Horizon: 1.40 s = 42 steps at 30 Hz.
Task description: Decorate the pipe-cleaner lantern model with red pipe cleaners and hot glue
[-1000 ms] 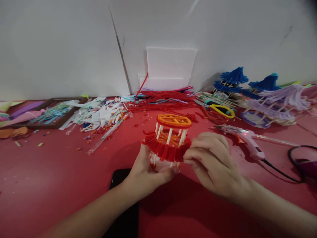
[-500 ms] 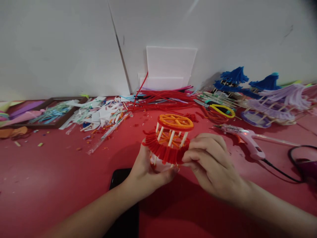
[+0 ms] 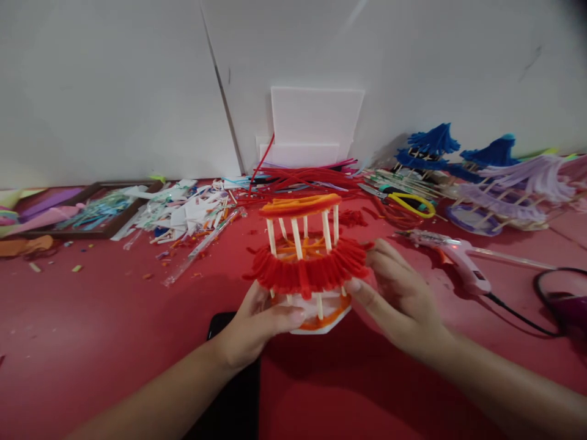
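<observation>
Over the table's middle is a small model pavilion [image 3: 303, 269], made of pale sticks with a fringed red pipe-cleaner skirt, an orange ring on top and a white base edged in orange. My left hand [image 3: 263, 324] is closed on its lower left side, thumb across the front of the base. On the other side, my right hand [image 3: 397, 290] pinches the right end of the red fringe, with the thumb at the fringe's lower edge and the fingers behind it. The fingertips behind the model are partly hidden.
A pink glue gun [image 3: 452, 253] with a cord lies to the right. Behind it are yellow-handled pliers [image 3: 410, 205] and blue and lilac pavilion models [image 3: 502, 195]. Red pipe cleaners [image 3: 302, 180], white scraps [image 3: 192, 208] and a brown frame [image 3: 107, 226] line the back. A black phone [image 3: 229, 391] lies under my left arm.
The pavilion has been tipped more upright and turned, so its orange top now shows edge-on and its white base is exposed. My right thumb has moved up to the fringe.
</observation>
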Available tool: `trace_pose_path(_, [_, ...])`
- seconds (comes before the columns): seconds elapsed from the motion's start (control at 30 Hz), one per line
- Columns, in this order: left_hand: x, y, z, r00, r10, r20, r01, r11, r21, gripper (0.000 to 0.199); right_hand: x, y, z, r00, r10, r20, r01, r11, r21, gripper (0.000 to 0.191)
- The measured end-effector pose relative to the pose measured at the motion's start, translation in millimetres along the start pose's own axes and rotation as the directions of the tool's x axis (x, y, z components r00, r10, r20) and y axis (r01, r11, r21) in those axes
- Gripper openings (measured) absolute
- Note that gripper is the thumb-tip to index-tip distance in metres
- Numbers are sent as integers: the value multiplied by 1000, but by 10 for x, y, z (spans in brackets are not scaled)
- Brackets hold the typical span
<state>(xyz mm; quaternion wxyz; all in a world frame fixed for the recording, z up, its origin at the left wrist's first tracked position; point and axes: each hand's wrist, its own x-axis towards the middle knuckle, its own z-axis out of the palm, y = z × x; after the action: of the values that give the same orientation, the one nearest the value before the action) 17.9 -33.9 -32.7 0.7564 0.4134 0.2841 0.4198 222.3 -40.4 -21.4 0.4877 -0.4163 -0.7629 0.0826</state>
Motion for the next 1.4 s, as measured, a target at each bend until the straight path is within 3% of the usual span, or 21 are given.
trace_pose_path(0.1, [19,-15,13,999,5,-37,-6,999,-35,44,12,-21,6,1000,-18,21,17,999,50,6])
trace_pose_path(0.27, [36,-16,33,998,9,-59,-13,998,-61,32,27,-70,17,996,-79,-45,76,995,-60,8])
trace_pose_path(0.4, [26,32,55,998,50,25,-53,990,130,44,9,-113,21,974,-219,-59,206,964,-167,6])
trace_pose_path(0.5, [24,40,61,999,30,23,-36,957,289,37,5,-155,-52,938,-343,-50,328,925,-192,6])
trace_pose_path(0.6, [37,6,35,999,51,-2,-49,956,288,40,19,-195,-159,915,-403,-27,388,895,-219,17])
trace_pose_path(0.7, [56,-12,16,998,57,-33,-43,945,324,43,24,-209,-207,880,-464,-102,414,853,-317,17])
trace_pose_path(0.87, [53,43,82,999,-34,35,23,961,276,40,-8,-176,-149,863,-493,-109,427,828,-363,14])
trace_pose_path(1.07, [45,44,99,997,-57,55,42,972,232,41,-11,-192,-160,875,-483,-38,435,817,-379,2])
trace_pose_path(1.4, [41,52,91,996,-68,59,49,958,281,40,-20,-211,-143,888,-459,-3,428,831,-354,7])
